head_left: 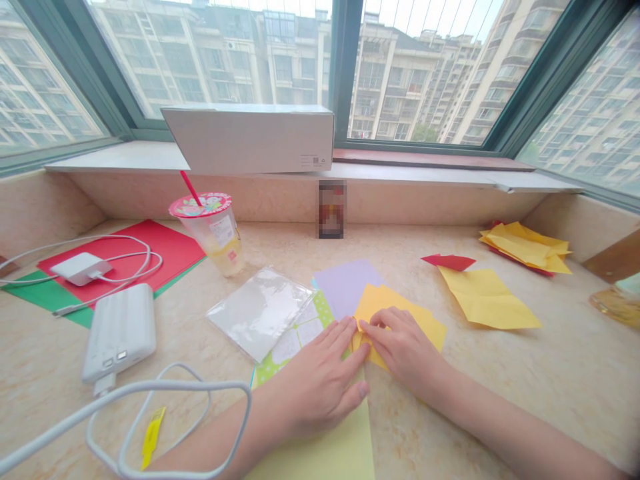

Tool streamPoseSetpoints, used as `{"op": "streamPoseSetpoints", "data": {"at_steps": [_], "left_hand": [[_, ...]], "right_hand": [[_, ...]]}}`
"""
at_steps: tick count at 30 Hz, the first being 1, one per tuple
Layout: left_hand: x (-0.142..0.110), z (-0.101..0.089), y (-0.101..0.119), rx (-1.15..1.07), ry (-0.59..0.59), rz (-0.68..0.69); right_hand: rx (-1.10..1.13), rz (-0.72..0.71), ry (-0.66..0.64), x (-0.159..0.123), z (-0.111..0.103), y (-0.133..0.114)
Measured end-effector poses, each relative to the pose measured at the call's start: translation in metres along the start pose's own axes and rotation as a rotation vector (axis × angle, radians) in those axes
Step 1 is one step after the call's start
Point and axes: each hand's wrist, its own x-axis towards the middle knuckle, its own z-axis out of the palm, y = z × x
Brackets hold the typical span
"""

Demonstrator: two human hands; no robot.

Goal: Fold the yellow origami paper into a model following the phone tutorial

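Note:
My left hand lies flat, fingers stretched out, pressing on the near corner of an orange-yellow paper sheet in the middle of the counter. Beside it my right hand rests on the same sheet, its fingers bent and pressed down on a fold near the sheet's left edge. The fingertips of both hands nearly touch. Under the orange sheet lie a lilac sheet, a green patterned sheet and a pale yellow-green sheet.
A clear plastic sleeve lies left of the papers. A drink cup with a red straw, a white power bank, a charger with cables and red and green sheets sit on the left. Folded yellow papers lie on the right.

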Motion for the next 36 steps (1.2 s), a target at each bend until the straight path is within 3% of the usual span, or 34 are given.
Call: {"op": "streamPoseSetpoints", "data": {"at_steps": [4, 9, 14, 21, 30, 36], "left_hand": [[-0.001, -0.007, 0.001, -0.033, 0.026, 0.0], [0.009, 0.002, -0.002, 0.004, 0.192, -0.029], [0.014, 0.016, -0.011, 0.112, 0.13, 0.008], [0.008, 0.011, -0.01, 0.148, 0.076, 0.019], [0.006, 0.013, -0.01, 0.219, 0.095, 0.002], [0.004, 0.007, -0.011, 0.139, 0.08, 0.017]], "right_hand": [[-0.052, -0.067, -0.015, -0.002, -0.001, 0.001], [-0.092, -0.086, -0.064, -0.001, -0.004, -0.003], [-0.128, -0.094, -0.088, -0.002, -0.01, -0.011], [-0.104, -0.133, 0.025, -0.021, -0.013, -0.008], [0.015, -0.133, -0.056, -0.023, -0.018, -0.004], [0.038, -0.116, -0.094, -0.022, -0.024, 0.0]]}}
